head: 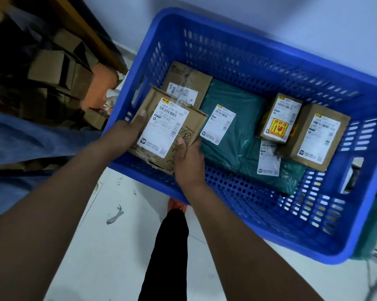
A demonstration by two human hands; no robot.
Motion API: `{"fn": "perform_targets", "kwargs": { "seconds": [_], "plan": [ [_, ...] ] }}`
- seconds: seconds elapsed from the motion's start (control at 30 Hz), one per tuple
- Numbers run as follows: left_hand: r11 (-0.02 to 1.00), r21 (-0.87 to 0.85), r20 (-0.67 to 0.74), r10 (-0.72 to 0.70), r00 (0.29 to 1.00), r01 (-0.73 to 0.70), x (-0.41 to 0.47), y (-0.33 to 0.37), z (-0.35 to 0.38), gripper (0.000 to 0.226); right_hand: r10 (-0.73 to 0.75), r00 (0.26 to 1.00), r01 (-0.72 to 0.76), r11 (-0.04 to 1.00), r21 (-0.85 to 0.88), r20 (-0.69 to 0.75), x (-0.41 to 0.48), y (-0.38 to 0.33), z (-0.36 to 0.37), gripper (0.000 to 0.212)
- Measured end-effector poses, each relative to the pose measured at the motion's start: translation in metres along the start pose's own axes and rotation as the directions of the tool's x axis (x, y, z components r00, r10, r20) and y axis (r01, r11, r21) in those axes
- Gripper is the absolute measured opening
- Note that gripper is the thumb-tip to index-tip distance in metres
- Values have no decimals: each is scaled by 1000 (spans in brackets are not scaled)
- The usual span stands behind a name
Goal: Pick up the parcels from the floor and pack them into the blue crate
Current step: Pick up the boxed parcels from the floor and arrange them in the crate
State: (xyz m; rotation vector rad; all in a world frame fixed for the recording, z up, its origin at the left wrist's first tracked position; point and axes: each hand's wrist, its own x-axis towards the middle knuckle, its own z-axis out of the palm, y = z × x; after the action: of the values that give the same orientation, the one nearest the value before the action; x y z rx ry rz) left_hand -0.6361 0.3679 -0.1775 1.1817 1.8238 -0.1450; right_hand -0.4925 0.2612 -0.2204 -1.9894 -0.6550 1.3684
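The cardboard parcel (170, 131) with the white shipping label hangs over the near-left corner of the blue crate (237, 51), tilted, its near edge above the crate's rim and its far edge overlapping a second brown box (186, 83) that already lies against the left wall. The left hand (129, 129) clamps the parcel's left side, fingers curled under and thumb on top; the right hand (188, 161) pinches the near right corner, thumb pressed on the scribbled face, so each grip is pressed firmly on the box rather than spread. To set it down well, I would judge that the parcel should go flat into the free floor along the near-left wall, beside the green bag (237, 127) that fills the middle, rather than be left leaning on the box behind it. The carton looks crumpled along its near edge, so lowering it level with both hands and letting the fingers slide out only once it rests should keep the weak corner from buckling. On the right side, the small box with the yellow fragile sticker (278, 118) and the taller box (315, 137) beside it stand well apart from this spot, so nothing there should need shifting. Other cartons (59, 68) lie stacked outside the crate to the left, near the floor (109, 246), probably next in line.
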Motion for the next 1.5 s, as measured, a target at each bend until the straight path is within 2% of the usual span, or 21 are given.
{"fn": "perform_targets", "kwargs": {
  "seconds": [0.07, 0.1, 0.17, 0.23, 0.37, 0.47, 0.57, 0.73, 0.87, 1.07, 1.27, 1.33, 1.37, 1.43, 1.5],
  "plan": [
    [997, -46, 68, -63, 996, 66, 7, 10, -6, 120, 23, 999, -24, 999, 44, 23, 0, -4, -2, 57],
    [997, -53, 81, -54, 995, 58, 9, 12, -7, 128, 74, 996, -80, 990, 120, 49, 2, -9, -6, 52],
    [999, -50, 74, -5, 997, 9, 10, 11, -6, 129, 182, 979, -203, 917, 344, 93, 12, -22, -14, 40],
    [995, -63, 53, 79, 995, -76, 10, 4, -4, 121, 199, 980, -188, 876, 444, 22, 24, -36, -17, 44],
    [972, -85, 9, 219, 976, -217, 6, -7, 4, 82, 158, 974, -70, 892, 446, -162, 30, -43, 3, 66],
    [965, -76, -25, 250, 968, -251, 6, -10, 10, 78, 146, 969, -42, 893, 449, -198, 32, -35, 7, 65],
    [973, -56, -51, 220, 974, -223, 4, -16, 14, 71, 106, 977, -18, 902, 430, -183, 32, -25, 8, 62],
    [985, 1, -24, 175, 984, -175, 7, -23, 19, 71, 54, 975, 38, 917, 398, -217, 33, -5, 14, 46],
    [989, -79, 31, 127, 991, -125, 12, -19, 20, 59, 40, 979, 41, 922, 384, -202, 36, 0, 12, 42],
    [984, -177, 86, 53, 995, -37, 15, -19, 15, 76, 48, 979, 26, 935, 355, -198, 37, 1, 13, 53],
    [979, -202, 105, 40, 994, -18, 11, -14, 12, 77, 49, 986, 6, 945, 327, -157, 37, 0, 9, 63],
    [976, -210, 94, 72, 993, -51, 10, -14, 11, 76, 38, 988, 14, 941, 337, -148, 37, 0, 8, 65],
    [973, -209, 59, 107, 993, -92, 10, -15, 12, 65, 31, 989, 20, 939, 343, -144, 37, 0, 7, 67],
    [964, -166, -48, 204, 978, -210, 7, -18, 15, 43, 22, 994, 18, 937, 349, -109, 37, 1, 8, 71],
    [931, -29, -200, 351, 915, -364, 2, -23, 20, 44, 12, 997, 13, 940, 342, -71, 37, 1, 9, 83]
  ]
}}
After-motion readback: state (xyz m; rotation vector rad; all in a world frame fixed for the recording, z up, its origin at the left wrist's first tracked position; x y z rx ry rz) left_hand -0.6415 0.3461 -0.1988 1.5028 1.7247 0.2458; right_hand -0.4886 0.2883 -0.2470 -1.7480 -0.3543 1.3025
